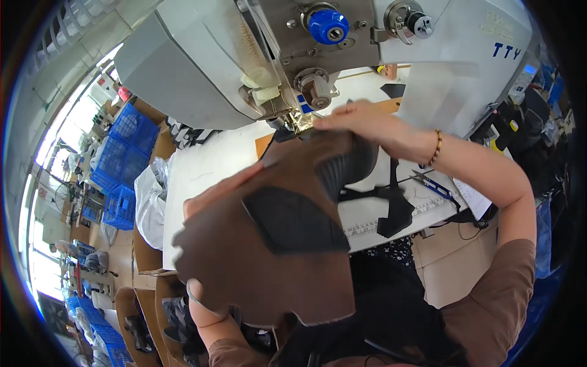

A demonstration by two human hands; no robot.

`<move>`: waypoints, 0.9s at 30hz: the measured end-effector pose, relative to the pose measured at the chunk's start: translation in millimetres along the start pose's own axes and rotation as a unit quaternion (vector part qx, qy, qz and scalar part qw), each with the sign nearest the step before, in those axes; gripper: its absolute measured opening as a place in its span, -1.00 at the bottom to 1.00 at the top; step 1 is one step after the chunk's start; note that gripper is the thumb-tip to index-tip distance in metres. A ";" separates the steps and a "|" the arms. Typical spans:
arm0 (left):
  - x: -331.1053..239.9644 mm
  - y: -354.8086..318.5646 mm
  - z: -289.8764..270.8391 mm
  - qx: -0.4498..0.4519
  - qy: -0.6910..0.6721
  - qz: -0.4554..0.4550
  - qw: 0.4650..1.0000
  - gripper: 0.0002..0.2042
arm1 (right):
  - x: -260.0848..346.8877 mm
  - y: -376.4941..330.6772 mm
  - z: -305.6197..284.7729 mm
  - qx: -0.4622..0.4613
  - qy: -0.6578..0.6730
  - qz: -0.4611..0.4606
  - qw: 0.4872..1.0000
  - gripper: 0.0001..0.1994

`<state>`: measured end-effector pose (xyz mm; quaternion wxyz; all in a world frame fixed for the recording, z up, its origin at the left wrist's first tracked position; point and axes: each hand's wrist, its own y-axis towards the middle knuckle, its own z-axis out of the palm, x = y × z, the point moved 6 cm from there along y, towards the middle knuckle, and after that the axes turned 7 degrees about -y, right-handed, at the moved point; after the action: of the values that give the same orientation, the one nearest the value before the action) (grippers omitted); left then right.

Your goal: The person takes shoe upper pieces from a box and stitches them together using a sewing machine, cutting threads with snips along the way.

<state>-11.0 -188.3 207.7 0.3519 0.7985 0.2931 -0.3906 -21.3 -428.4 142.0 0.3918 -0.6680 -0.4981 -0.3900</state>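
A large brown leather-like piece (275,281) with a black panel (293,220) sewn or laid on it is lifted before me, its far end by the needle area of a sewing machine (306,119). My left hand (223,186) grips its left side; most of that hand is hidden behind the piece. At the far edge, close to the presser foot, my right hand (367,125) is closed on the piece, slightly blurred. A black ribbed part (348,168) hangs at its right side.
Right of the piece, a black cut-out part (396,211) and blue-handled thread snips (437,188) lie on the white table (195,177). A ruler strip (367,228) runs along the near edge. Blue crates (125,140) and cardboard boxes (150,318) stand to the left.
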 end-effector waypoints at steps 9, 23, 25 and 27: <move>16.5 -43.4 54.4 -0.047 0.149 0.241 0.958 -0.68 | -20.4 26.2 4.5 -0.028 0.032 -0.088 0.995 -0.73; 5.7 -37.8 80.6 -0.112 0.193 0.239 0.945 -0.69 | -9.5 45.9 -8.0 -0.016 0.058 -0.119 0.991 -0.75; -1.8 -37.8 86.3 -0.125 0.197 0.234 0.944 -0.69 | 7.1 33.0 -14.2 -0.024 0.056 -0.109 0.992 -0.78; -3.8 -36.3 89.5 -0.139 0.204 0.223 0.943 -0.67 | 12.6 32.3 -16.8 -0.008 0.034 -0.091 0.995 -0.79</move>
<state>-77.3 -238.8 158.8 0.4699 0.8493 0.2247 -0.0864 10.4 -445.5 155.7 0.3659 -0.6093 -0.5404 -0.4503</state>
